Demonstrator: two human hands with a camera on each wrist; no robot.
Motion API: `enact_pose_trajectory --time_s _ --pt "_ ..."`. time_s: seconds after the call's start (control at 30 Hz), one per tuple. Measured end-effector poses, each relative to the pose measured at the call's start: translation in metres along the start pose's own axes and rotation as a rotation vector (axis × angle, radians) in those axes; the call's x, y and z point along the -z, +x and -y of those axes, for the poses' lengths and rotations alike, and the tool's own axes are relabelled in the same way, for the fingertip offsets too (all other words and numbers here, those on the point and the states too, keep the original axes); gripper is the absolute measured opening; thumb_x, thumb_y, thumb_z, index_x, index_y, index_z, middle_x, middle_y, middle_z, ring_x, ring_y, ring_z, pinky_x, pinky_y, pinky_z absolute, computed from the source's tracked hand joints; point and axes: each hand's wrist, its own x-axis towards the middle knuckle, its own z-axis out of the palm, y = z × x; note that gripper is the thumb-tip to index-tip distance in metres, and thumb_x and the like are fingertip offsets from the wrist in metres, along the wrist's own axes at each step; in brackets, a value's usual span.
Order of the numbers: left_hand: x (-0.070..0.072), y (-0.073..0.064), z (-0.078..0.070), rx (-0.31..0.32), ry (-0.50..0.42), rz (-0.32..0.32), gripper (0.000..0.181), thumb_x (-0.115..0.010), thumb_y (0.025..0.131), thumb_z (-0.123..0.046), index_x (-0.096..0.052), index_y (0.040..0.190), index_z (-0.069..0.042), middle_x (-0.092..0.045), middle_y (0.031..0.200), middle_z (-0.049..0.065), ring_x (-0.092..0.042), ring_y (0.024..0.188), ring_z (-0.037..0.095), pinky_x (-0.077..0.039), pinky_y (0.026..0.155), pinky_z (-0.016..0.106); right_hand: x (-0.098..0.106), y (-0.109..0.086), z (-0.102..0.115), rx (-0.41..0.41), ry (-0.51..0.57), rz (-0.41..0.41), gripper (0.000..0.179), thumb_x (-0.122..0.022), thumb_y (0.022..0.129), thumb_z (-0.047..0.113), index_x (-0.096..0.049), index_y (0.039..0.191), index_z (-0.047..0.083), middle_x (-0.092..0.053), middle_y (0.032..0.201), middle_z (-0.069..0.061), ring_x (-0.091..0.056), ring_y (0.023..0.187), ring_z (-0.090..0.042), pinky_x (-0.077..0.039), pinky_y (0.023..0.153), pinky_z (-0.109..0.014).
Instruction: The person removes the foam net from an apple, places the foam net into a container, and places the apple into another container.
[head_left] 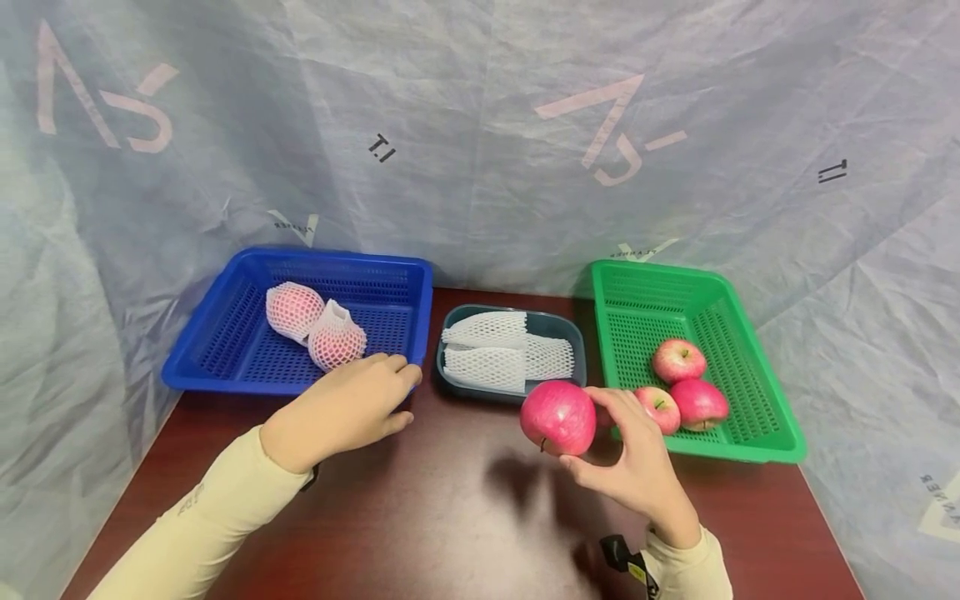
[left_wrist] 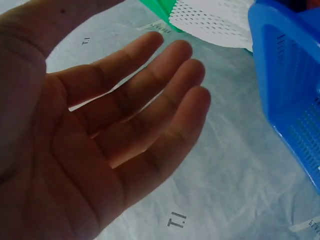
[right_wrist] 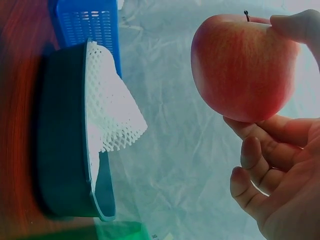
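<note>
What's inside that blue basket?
Two reddish fruits in white foam nets show inside the blue basket. The left hand hides part of its near right corner, and the base beneath the fruits is covered.

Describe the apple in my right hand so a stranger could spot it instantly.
Find the green basket on the right of the table. Left of its near end, your right hand holds a red apple. It's the only fruit not in a basket.

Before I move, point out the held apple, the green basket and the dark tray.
Held apple [head_left: 558,417], head view: middle of its red skin.
Green basket [head_left: 660,293], head view: inner face of its far wall.
Dark tray [right_wrist: 62,135], right wrist view: outside of its wall.
</note>
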Motion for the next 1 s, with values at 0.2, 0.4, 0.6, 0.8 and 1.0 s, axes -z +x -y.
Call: enact_pose_trajectory --time_s 0.2,0.4,0.6,0.8,1.0 --pt "-0.005 -0.011 0.0 0.021 0.008 -0.012 0.031 -0.083 0.081 -0.024 -0.061 0.092 -0.006 -0.055 0.08 0.003 -0.059 0.075 0.024 -0.052 0.066 0.038 0.002 0.003 0.0 0.009 -0.036 0.012 0.074 -0.09 0.056 0.023 -0.063 0.123 0.007 -0.062 0.108 0.0 -0.055 0.094 -0.015 -0.046 0.075 -0.027" --pt "-0.009 -0.018 0.005 0.035 -0.004 -0.032 0.031 -0.083 0.079 -0.024 -0.062 0.093 -0.005 -0.055 0.081 0.003 -0.06 0.076 0.024 -0.052 0.069 0.039 0.018 0.015 -0.004 0.032 -0.159 0.029 0.072 -0.089 0.057 0.029 -0.064 0.121 0.009 -0.063 0.106 0.002 -0.052 0.091 -0.015 -0.041 0.077 -0.033" --pt "-0.012 -0.026 0.01 0.062 -0.02 -0.026 0.032 -0.084 0.078 -0.023 -0.061 0.091 -0.006 -0.054 0.08 0.003 -0.059 0.076 0.023 -0.052 0.069 0.039 0.043 0.031 -0.016 -0.022 -0.268 0.059 0.069 -0.091 0.061 0.029 -0.064 0.121 0.006 -0.064 0.106 -0.002 -0.051 0.098 -0.017 -0.045 0.076 -0.043" --pt "-0.012 -0.035 0.014 0.091 -0.02 -0.032 0.031 -0.084 0.078 -0.022 -0.06 0.089 -0.006 -0.052 0.078 0.002 -0.058 0.074 0.023 -0.051 0.066 0.038 0.072 0.048 -0.042 -0.211 -0.402 0.141 0.061 -0.086 0.07 0.033 -0.062 0.116 0.0 -0.06 0.094 -0.01 -0.05 0.095 -0.029 -0.045 0.065 -0.045" --pt "-0.012 -0.04 0.015 0.106 -0.036 -0.019 0.031 -0.084 0.078 -0.023 -0.061 0.09 -0.006 -0.053 0.079 0.002 -0.059 0.074 0.022 -0.051 0.067 0.038 0.09 0.058 -0.078 -0.353 -0.525 0.282 0.07 -0.081 0.076 0.046 -0.058 0.117 -0.006 -0.061 0.101 -0.021 -0.053 0.093 -0.038 -0.049 0.061 -0.049"
